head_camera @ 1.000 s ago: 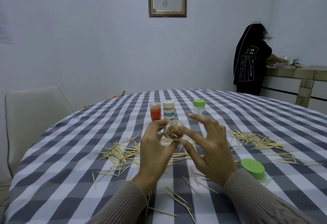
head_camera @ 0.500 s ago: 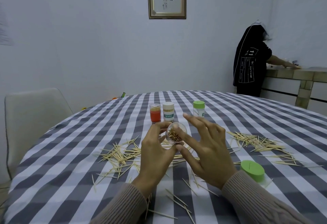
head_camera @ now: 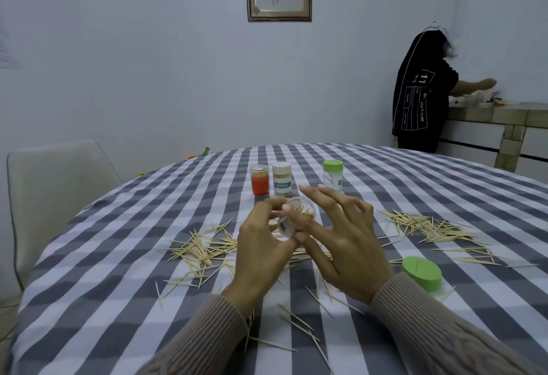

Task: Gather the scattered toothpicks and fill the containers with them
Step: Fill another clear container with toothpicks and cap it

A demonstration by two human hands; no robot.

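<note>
front: three jars [head_camera: 282, 179] block | right: green lid [head_camera: 421, 277] | near edge: bare cloth [head_camera: 98, 300]

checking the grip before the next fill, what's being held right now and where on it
The left hand holds a clear toothpick jar by its side wall, tilted. The right hand touches its open rim with a fingertip, other fingers spread.

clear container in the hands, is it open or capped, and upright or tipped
Open and tipped. The clear container has no cap, its mouth tilts toward the camera showing toothpicks inside. The left hand grips it; a loose green lid lies on the table.
</note>
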